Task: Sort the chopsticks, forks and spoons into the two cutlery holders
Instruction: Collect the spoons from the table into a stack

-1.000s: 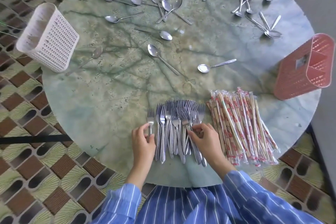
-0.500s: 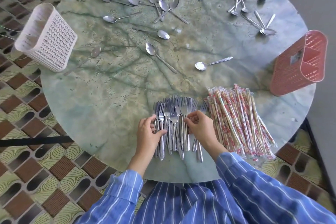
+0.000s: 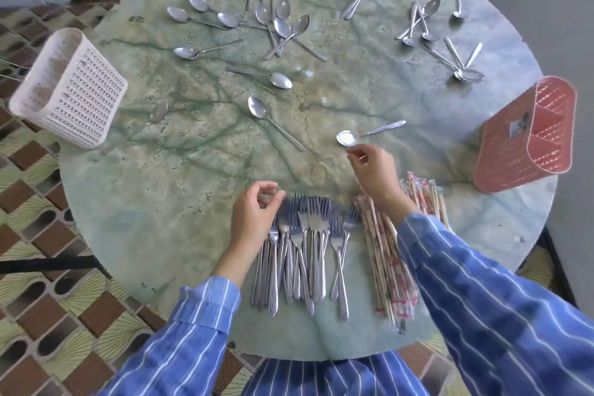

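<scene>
At six o'clock on the worktop [image 3: 180,202], the forks [image 3: 302,235] lie bundled with tines pointing away, and the wrapped chopsticks [image 3: 385,260] sit just beside them at five, seemingly grouped for lifting together. Spoons [image 3: 279,19] are scattered from ten to two. The right hand [image 3: 373,170], loosely curled and empty, reaches just short of the nearest spoon [image 3: 348,138]. The left hand [image 3: 254,212] hovers empty over the tines. A white holder [image 3: 74,96] sits at nine and a pink holder [image 3: 520,145] at three.
</scene>
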A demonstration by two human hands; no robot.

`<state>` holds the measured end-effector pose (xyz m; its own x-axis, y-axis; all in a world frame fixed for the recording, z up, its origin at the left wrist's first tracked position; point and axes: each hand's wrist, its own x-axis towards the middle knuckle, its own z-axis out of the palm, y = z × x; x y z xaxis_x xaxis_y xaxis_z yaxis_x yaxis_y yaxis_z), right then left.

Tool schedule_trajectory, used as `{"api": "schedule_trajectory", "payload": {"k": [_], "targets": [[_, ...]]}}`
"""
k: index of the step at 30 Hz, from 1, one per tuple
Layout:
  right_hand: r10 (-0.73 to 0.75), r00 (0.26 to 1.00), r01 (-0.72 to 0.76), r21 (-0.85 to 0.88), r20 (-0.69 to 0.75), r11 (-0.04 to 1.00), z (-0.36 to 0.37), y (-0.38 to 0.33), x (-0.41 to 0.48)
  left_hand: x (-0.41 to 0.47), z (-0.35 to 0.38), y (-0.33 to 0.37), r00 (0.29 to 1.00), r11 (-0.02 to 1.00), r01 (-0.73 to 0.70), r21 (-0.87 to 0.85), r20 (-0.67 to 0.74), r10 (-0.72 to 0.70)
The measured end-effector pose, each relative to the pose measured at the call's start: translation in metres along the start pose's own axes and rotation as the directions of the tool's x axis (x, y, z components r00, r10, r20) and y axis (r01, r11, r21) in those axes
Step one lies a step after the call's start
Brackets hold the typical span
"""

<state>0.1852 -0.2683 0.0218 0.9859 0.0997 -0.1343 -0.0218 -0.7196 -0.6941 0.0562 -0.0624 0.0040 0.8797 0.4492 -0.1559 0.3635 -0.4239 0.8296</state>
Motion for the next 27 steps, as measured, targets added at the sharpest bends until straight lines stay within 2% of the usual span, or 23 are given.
{"api": "schedule_trajectory", "payload": {"k": [3,7,11,14,18,21,24,27], "targets": [[-0.044,0.996,0.056,-0.159,0.080,0.986,-0.002,0.006,0.047,0.028,0.007,0.015,1.000,1.000,-0.012,-0.004,-0.017,0.012],[-0.047,0.953,0.191,-0.476,0.299,0.859,-0.010,0.015,0.085,0.058,0.019,0.029,0.999,1.000,-0.001,0.011,-0.039,0.002],[-0.098,0.927,0.287,-0.514,0.362,0.808,-0.013,0.024,0.101,0.100,0.029,0.033,0.995,0.999,-0.006,0.044,-0.100,0.010],[-0.219,0.921,0.357,-0.473,0.322,0.805,-0.013,0.030,0.099,0.139,0.033,0.028,0.968,0.995,-0.007,0.100,-0.248,0.031],[-0.294,0.914,0.385,-0.375,0.278,0.843,-0.012,0.037,0.087,0.187,0.035,0.021,0.917,0.983,0.036,0.182,-0.398,0.040],[-0.388,0.901,0.429,-0.258,0.195,0.866,-0.009,0.032,0.078,0.211,0.038,0.020,0.919,0.966,0.151,0.209,-0.389,-0.060],[-0.393,0.908,0.409,-0.107,0.145,0.906,-0.005,0.011,0.075,0.222,0.038,0.017,0.933,0.956,0.172,0.237,-0.351,-0.081],[-0.362,0.927,0.357,0.062,0.101,0.932,0.006,-0.023,0.081,0.224,0.030,0.019,0.959,0.987,0.123,0.099,-0.269,-0.093]]}}
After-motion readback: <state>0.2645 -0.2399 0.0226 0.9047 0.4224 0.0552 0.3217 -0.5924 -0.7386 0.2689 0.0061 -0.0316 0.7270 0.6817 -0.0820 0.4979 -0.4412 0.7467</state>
